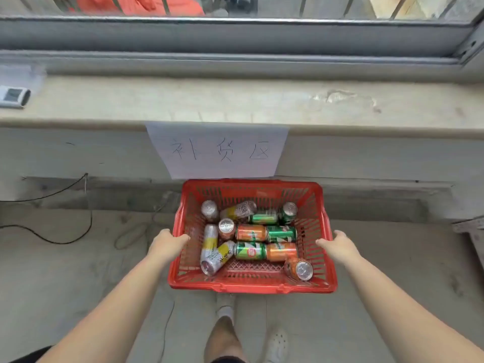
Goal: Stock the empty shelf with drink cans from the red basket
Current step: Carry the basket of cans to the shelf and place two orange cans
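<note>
A red plastic basket [251,286] is held above the floor in front of me. My left hand [167,243] grips its left rim, and my right hand [337,244] grips its right rim. Inside lie several drink cans: green ones [250,250], orange ones [251,232] and white-and-yellow ones [217,258]; some stand upright, most lie on their sides. Beyond the basket runs a bare pale stone ledge [235,100] under a window, with nothing standing on its middle stretch.
A white paper sign [217,150] with handwritten characters hangs from the ledge's front edge, just above the basket. A small white device [14,96] lies at the ledge's far left. Black cables [65,239] trail over the floor at left. My feet show below the basket.
</note>
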